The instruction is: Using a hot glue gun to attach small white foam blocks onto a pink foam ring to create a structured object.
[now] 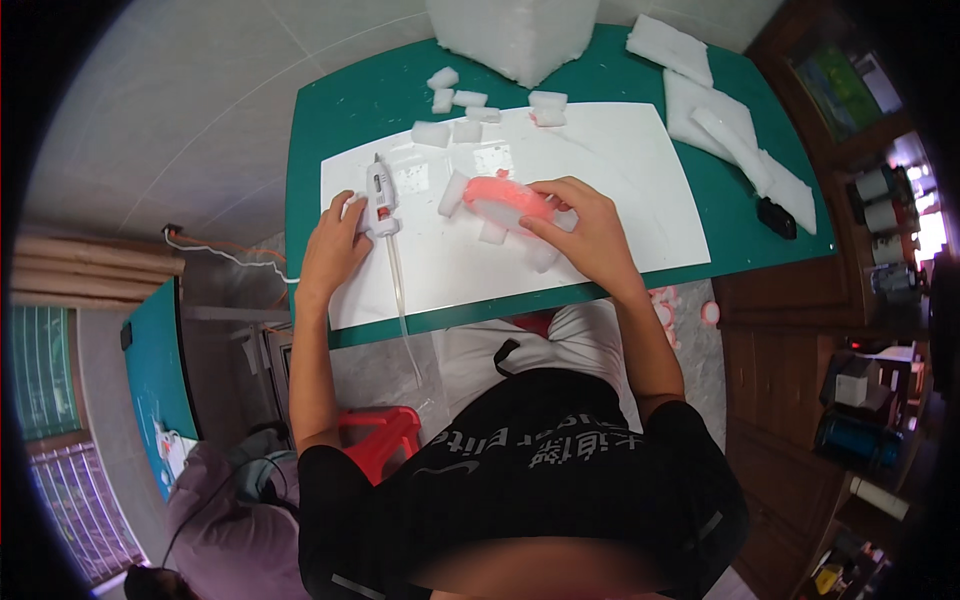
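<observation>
Near the left side of a white board, my left hand is closed round the handle of a white hot glue gun. The gun's nozzle points away from me, and a long clear glue stick sticks out of its back end toward me. In my right hand, between thumb and fingers, is a round disc with a pink rim and a whitish face, tilted over the board. White foam blocks are at its left edge and below it; whether they are attached I cannot tell.
Several small white foam blocks lie along the board's far edge. Behind them on the green table stands a big white foam block. Foam sheets and a black object are at the right. A red stool and another person are at lower left.
</observation>
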Demonstrator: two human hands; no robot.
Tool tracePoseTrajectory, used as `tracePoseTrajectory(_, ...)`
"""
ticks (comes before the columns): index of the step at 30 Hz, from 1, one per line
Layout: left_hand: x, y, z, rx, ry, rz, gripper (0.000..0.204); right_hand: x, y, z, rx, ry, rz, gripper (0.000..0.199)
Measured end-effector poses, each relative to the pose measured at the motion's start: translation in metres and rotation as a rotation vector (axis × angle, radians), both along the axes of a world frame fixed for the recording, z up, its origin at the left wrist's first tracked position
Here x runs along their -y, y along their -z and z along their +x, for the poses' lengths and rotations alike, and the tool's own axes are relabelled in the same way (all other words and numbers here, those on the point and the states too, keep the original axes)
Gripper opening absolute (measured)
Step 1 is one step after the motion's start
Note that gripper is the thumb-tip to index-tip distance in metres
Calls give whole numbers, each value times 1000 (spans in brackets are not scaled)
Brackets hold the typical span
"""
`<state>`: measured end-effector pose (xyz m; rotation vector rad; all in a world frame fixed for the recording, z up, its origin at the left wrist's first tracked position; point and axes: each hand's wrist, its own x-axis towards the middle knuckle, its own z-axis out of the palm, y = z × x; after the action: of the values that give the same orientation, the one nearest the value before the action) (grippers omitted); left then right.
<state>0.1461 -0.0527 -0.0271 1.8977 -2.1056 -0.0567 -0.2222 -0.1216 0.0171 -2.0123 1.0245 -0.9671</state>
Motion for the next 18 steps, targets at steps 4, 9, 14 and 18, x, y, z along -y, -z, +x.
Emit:
tracePoseTrajectory(4, 6, -4, -1, 64, 47, 74, 54, 2, 2, -1, 0, -25, -35, 38)
tracePoseTrajectory(9, 3, -3, -5, 61, 42, 43, 51, 3, 5, -4, 39, -50, -24, 38)
tracePoseTrajectory(14, -3, -7, -2, -23, 32, 41, 49, 4, 6, -6, 0, -68, -21, 38)
tracePoseTrajectory(18, -10, -9, 2, -157, 26, -28, 42, 5, 8, -7, 23, -76, -18, 38)
